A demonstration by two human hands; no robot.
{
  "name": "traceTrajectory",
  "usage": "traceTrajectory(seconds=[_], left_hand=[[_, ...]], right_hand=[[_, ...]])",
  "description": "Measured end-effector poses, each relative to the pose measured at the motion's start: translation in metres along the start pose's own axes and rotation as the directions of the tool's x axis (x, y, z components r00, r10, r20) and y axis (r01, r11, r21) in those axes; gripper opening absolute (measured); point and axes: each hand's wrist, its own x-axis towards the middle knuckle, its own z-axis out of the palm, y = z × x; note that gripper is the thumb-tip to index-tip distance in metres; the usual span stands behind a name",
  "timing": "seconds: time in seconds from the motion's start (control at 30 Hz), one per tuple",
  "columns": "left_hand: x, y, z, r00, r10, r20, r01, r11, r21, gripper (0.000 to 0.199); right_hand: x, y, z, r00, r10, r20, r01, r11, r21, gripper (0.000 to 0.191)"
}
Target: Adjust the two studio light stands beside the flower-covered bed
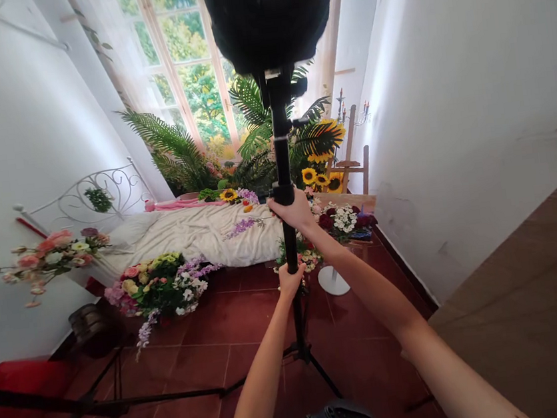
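Note:
A black light stand (282, 161) rises upright right in front of me, its tripod legs spread on the floor. My left hand (290, 280) is closed round the lower part of the pole. Higher up, my right hand (295, 210) wraps round the pole just below a black collar (283, 194). On top of the stand sits a large dark studio light head (278, 28) with a yellow round patch, cut off by the upper edge of the view. Some fingers of both hands are hidden behind the pole.
Behind the stand is a bed (201, 234) with rumpled cream bedding. Flower bunches (159, 283) stand before it. Palm fronds and sunflowers (323, 178) are near the window (192, 64), beside a wooden easel (351, 137). Another stand's black legs (100, 407) cross the floor at left. A brown panel (532, 314) is at right.

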Motion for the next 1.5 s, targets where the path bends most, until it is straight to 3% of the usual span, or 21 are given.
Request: traceTrajectory(seconds=[0.17,0.37,0.5,0.6,0.7,0.83,0.93,1.03,1.1,1.17,1.3,1.33,1.4,1.47,1.5], left_hand=[[0.001,0.000,0.001,1.000,-0.012,-0.016,0.012,1.000,0.011,0.033],[0.003,-0.003,0.006,0.998,-0.046,-0.041,0.046,0.999,-0.005,0.032],[0.005,-0.003,0.009,0.994,-0.057,-0.092,0.057,0.998,-0.003,0.030],[0.005,-0.003,0.009,0.993,-0.065,-0.101,0.064,0.998,-0.013,0.031],[0.005,-0.004,0.009,0.993,-0.061,-0.096,0.060,0.998,-0.014,0.032],[0.005,-0.006,0.009,0.995,-0.031,-0.095,0.031,1.000,-0.004,0.030],[0.005,-0.007,0.010,0.996,-0.015,-0.083,0.017,1.000,0.026,0.029],[0.005,-0.008,0.012,0.997,-0.006,-0.083,0.010,0.999,0.048,0.028],[0.006,-0.009,0.013,0.996,-0.006,-0.091,0.011,0.998,0.061,0.029],[0.006,-0.010,0.013,0.995,-0.004,-0.099,0.012,0.997,0.074,0.029],[0.007,-0.012,0.012,0.995,0.003,-0.095,0.005,0.996,0.091,0.029],[0.007,-0.013,0.012,0.995,0.002,-0.095,0.007,0.996,0.091,0.029],[0.008,-0.015,0.012,0.995,-0.004,-0.099,0.014,0.996,0.092,0.029],[0.008,-0.016,0.012,0.994,-0.003,-0.105,0.013,0.995,0.097,0.029],[0.008,-0.017,0.012,0.994,0.003,-0.105,0.007,0.995,0.100,0.029]], right_hand=[[-0.025,0.019,0.007,0.997,0.078,-0.016,-0.078,0.997,-0.009,0.022],[-0.024,0.019,0.005,0.998,0.066,-0.005,-0.067,0.997,-0.046,0.022],[-0.024,0.016,-0.006,0.994,0.031,0.109,-0.023,0.997,-0.075,0.029],[-0.038,0.028,-0.023,0.977,-0.041,0.207,0.052,0.997,-0.050,0.041],[-0.073,0.062,-0.044,0.955,0.001,0.295,0.010,0.999,-0.034,0.050],[-0.142,0.118,-0.063,0.908,0.202,0.366,-0.125,0.967,-0.224,0.040],[-0.185,0.141,-0.062,0.859,0.304,0.412,-0.163,0.925,-0.342,0.035],[-0.206,0.149,-0.051,0.860,0.358,0.363,-0.228,0.907,-0.353,0.035],[-0.211,0.153,-0.040,0.874,0.375,0.308,-0.290,0.913,-0.289,0.037],[-0.215,0.158,-0.028,0.856,0.439,0.274,-0.411,0.898,-0.156,0.042],[-0.224,0.166,-0.005,0.718,0.624,0.308,-0.691,0.692,0.208,0.052],[-0.227,0.167,-0.001,0.711,0.620,0.331,-0.702,0.648,0.296,0.050],[-0.231,0.165,0.003,0.746,0.565,0.353,-0.665,0.599,0.447,0.042],[-0.233,0.163,0.003,0.764,0.526,0.374,-0.643,0.573,0.508,0.037],[-0.233,0.161,0.001,0.749,0.527,0.402,-0.662,0.567,0.490,0.038]])
